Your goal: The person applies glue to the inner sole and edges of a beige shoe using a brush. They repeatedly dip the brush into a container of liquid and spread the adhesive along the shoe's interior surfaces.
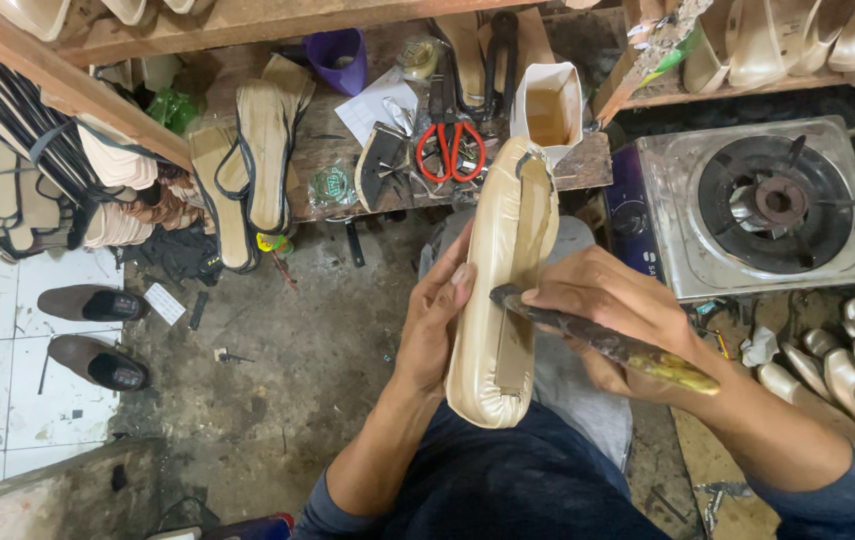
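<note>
A shoemaker's left hand point(435, 320) is clamped along the left edge of a beige shoe upper on its last point(506, 285), sole side up over the lap, thumb and fingertips pressed into the folded leather; the grip of the right hand point(608, 305) is closed around a dark-handled tool point(608, 343) whose tip meets the sole just right of the left thumb. That closeness looks like the main hazard: should the tip skid off the glossy leather, it would likely run straight into the thumb beside it. The shoe rests only on the knees and in the one hand, so a hard push from the right could also twist it out of line and wrinkle or scar the pleated toe nearest the body. Beyond the left grip, finished sandal soles point(248, 160) and red-handled scissors point(451, 140) crowd the wooden tabletop point(588, 165), where the shoe's far end nearly touches a white paper cup point(548, 105); a forward lurch might tip it. Down to the left of that hand, two brown shoes point(93, 330) sit on the floor. Right of the tool hand stands a single-burner gas stove point(763, 205), apparently unlit, with pale shoes point(848, 365) lined up below it, close enough for a swinging elbow to scatter them.
</note>
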